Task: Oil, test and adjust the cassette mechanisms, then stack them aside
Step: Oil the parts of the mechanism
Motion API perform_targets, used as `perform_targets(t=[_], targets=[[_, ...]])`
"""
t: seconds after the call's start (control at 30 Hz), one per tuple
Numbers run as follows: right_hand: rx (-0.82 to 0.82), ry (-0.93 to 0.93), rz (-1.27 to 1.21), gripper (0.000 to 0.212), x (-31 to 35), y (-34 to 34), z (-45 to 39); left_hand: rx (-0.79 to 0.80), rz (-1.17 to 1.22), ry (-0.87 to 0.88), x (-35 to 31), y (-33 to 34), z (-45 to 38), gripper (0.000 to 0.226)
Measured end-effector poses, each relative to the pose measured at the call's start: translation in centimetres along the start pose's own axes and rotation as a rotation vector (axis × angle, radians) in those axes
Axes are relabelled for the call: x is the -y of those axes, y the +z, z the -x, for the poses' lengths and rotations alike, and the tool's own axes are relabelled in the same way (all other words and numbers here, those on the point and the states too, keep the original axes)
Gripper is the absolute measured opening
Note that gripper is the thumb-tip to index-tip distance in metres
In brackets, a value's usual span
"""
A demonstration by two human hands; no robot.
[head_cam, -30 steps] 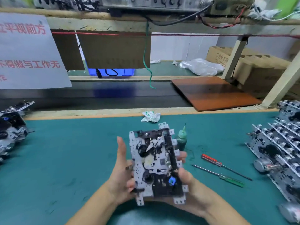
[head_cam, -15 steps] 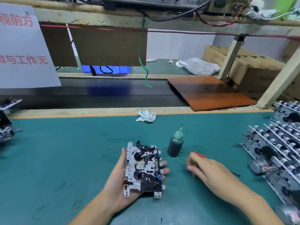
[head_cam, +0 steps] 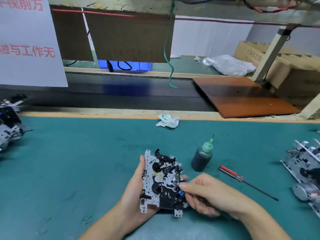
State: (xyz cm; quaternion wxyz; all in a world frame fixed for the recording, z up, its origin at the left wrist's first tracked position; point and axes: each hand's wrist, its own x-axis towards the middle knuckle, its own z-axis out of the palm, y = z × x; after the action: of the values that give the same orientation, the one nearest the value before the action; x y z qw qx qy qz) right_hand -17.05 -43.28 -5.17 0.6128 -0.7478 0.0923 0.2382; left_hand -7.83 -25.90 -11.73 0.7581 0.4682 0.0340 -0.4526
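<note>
The mechanism (head_cam: 162,183) sits in the left hand (head_cam: 134,189), held up off the teal worktop (head_cam: 69,161) near the middle of its near edge. The left fingers are curled round it from behind: the thumb lies along its left edge and fingertips show past its right edge. Its long axis runs from the near edge toward the far edge, component face up toward the camera.

The right hand (head_cam: 209,193) is at the mechanism's right side, fingers clenched round a slim tool, apparently the green screwdriver, though most of it is hidden in the fist. The forefinger tip touches the metal parts just above the small blue piece (head_cam: 181,193). The work point lies immediately left of the right fingers, so the right hand is the one placed to make the adjustment while the left only steadies the plate.

The oil bottle (head_cam: 201,158) stands upright just beyond the mechanism's right corner, and a red screwdriver (head_cam: 242,179) lies to its right. More mechanisms are stacked at the right edge (head_cam: 304,168) and at the left edge (head_cam: 9,122).

This looks like the adjusting step.
</note>
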Motion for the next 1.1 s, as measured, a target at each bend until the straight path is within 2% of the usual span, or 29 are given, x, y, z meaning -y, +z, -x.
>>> perform_targets(t=[0.17,0.4,0.53,0.6,0.7,0.83,1.1], targets=[[0.058,-0.005,-0.075,0.043,-0.3,0.1,0.0,-0.099,-0.052,0.007,0.4,-0.4,-0.3,0.097],[0.029,-0.016,0.013,0.052,-0.4,0.1,0.1,-0.079,-0.071,0.011,-0.1,0.3,0.3,0.103],[0.009,0.036,0.063,0.059,-0.3,-0.1,0.0,-0.047,-0.052,-0.01,-0.5,0.9,0.6,0.095],[0.016,0.052,0.088,0.062,-0.1,-0.2,0.0,0.022,0.012,-0.056,-0.8,1.5,1.0,0.084],[0.047,0.076,0.116,0.066,0.1,-0.5,0.0,0.12,0.065,-0.086,-1.0,2.3,1.2,0.08],[0.091,0.097,0.159,0.066,0.4,-0.8,0.0,0.133,0.055,-0.076,-1.1,2.6,1.3,0.078],[0.014,0.051,0.319,0.064,0.1,-0.5,0.1,0.119,0.065,-0.025,-0.9,2.8,1.5,0.077]])
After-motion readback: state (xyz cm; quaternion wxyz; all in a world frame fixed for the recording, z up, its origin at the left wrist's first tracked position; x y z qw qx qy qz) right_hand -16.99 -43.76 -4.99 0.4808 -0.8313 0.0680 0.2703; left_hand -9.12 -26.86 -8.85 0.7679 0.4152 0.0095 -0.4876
